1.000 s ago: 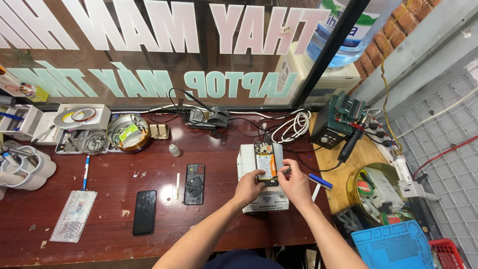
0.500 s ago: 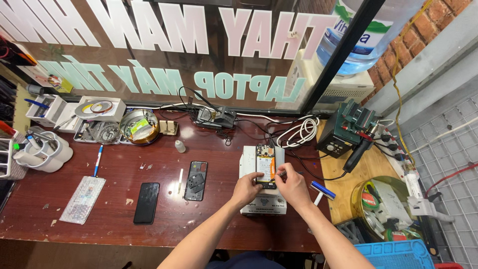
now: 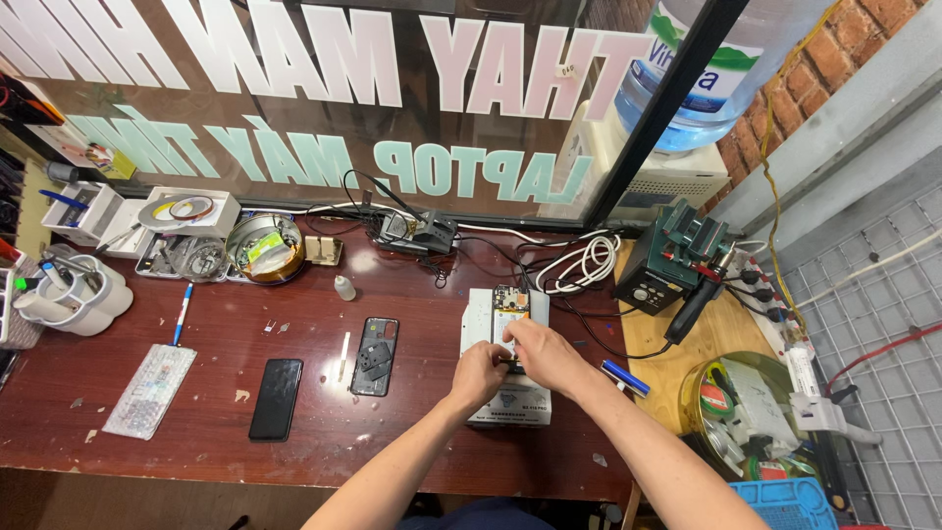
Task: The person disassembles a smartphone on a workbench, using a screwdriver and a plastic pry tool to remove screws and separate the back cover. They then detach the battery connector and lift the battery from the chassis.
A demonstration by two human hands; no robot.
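Both hands, left [image 3: 478,374] and right [image 3: 543,355], pinch the opened phone [image 3: 509,304] lying on a white box [image 3: 507,402] on the counter [image 3: 226,437]. A back cover [image 3: 375,356] lies at nine o'clock, a blue pen [image 3: 624,378] at three, a white cable [image 3: 579,263] at one.

Both hands [image 3: 515,363] hide the opened phone's [image 3: 510,299] lower half.
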